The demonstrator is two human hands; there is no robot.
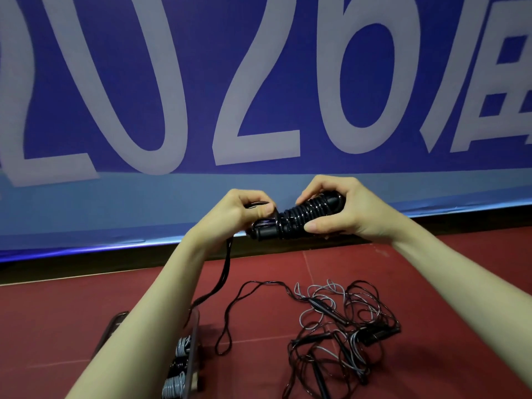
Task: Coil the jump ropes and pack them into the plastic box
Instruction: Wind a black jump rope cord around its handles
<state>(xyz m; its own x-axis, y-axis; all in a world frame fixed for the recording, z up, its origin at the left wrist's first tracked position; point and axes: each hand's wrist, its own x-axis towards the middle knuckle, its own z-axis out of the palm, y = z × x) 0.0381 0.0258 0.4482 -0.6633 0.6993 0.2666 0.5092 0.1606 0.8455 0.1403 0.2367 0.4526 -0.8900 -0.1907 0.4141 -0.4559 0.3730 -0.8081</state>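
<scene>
Head cam: right hand (339, 208) is gripping the black jump rope bundle (302, 218) to steady it while left hand (244, 211) is pinching the loose cord (227, 263) for wrapping. Plastic box (193, 355) is sitting below the left forearm, handy for dropping it in.

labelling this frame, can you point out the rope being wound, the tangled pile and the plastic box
black jump rope (305, 217), head view, on the wound coils between the hands
tangled ropes (345, 326), head view, middle of the loose pile on the red floor
plastic box (192, 358), head view, on its clear right wall
</scene>
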